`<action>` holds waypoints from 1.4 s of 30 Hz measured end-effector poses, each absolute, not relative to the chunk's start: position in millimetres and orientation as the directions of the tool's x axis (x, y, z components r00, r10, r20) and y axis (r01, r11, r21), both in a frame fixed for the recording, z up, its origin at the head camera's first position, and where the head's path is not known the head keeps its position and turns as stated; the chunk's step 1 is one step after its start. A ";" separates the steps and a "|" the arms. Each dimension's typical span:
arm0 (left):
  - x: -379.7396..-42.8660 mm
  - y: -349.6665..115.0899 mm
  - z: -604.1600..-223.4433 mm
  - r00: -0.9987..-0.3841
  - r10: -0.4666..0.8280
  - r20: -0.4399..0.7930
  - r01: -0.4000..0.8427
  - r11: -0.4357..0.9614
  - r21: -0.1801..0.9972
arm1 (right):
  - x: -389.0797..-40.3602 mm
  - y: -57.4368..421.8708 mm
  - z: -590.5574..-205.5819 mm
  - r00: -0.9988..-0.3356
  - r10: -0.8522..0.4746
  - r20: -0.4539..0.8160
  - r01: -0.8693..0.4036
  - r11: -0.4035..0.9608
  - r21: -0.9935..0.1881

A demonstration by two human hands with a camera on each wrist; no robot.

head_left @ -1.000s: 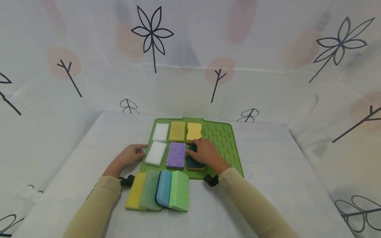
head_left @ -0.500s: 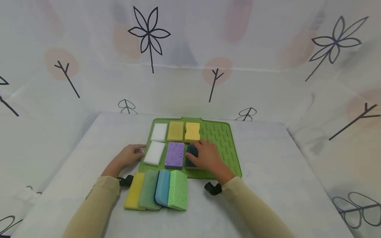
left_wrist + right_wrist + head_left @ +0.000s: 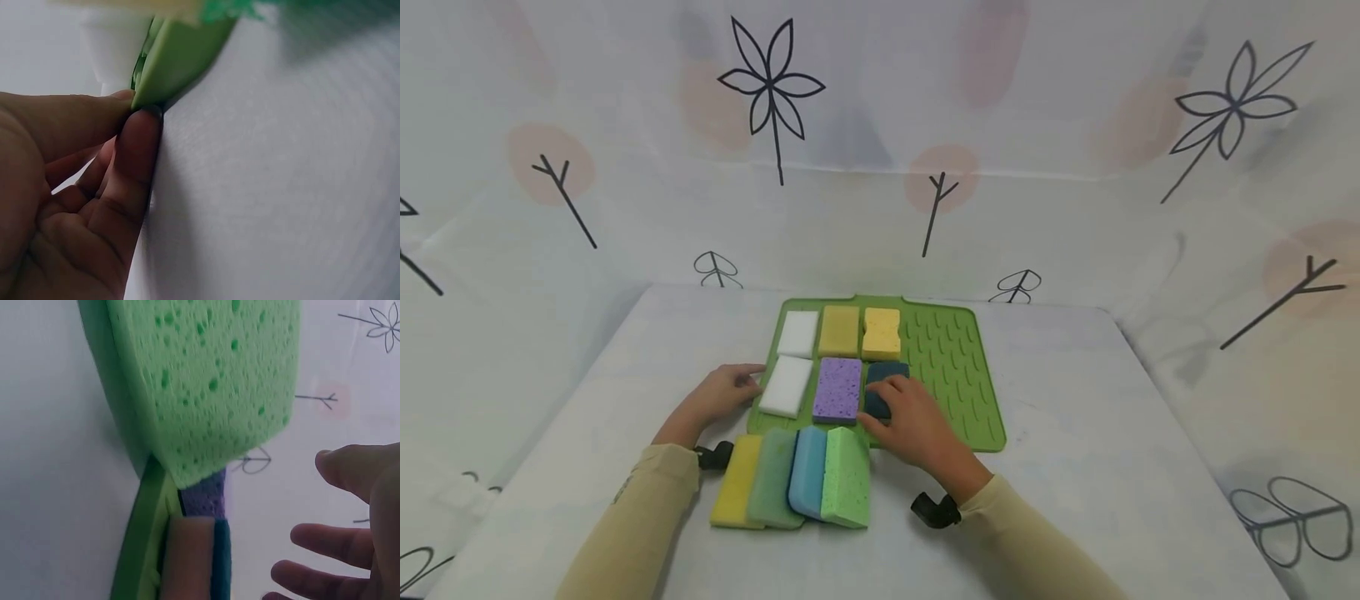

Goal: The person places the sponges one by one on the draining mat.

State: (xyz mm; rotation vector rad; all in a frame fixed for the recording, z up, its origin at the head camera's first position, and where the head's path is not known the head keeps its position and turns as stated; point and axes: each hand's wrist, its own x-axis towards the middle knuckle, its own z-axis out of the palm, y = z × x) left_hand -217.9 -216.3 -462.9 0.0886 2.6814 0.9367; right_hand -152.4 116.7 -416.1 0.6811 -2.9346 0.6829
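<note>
The green mat is pinched at its left edge by the left hand. The right hand is spread, holding nothing; the next move likely calls for gripping the light green sponge, as the placing step for the dark blue sponge on the mat appears complete, though this hand partly hides it.
</note>
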 end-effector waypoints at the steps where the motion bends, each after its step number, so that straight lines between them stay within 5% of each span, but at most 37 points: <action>1: -218.0 -216.5 -462.9 -0.953 0.157 -0.259 -0.039 0.784 0.619 | -150.0 115.5 -416.8 -0.901 -0.409 0.144 -0.431 0.801 -0.416; 28: -218.7 -218.0 -464.1 -0.955 0.171 -0.242 -0.020 0.777 0.629 | -121.1 98.9 -433.5 -0.879 -0.472 -0.069 -0.323 0.696 -0.641; 42: -219.6 -218.5 -465.5 -0.957 0.172 -0.235 -0.012 0.783 0.622 | -117.4 91.4 -435.5 -0.884 -0.465 -0.057 -0.309 0.670 -0.675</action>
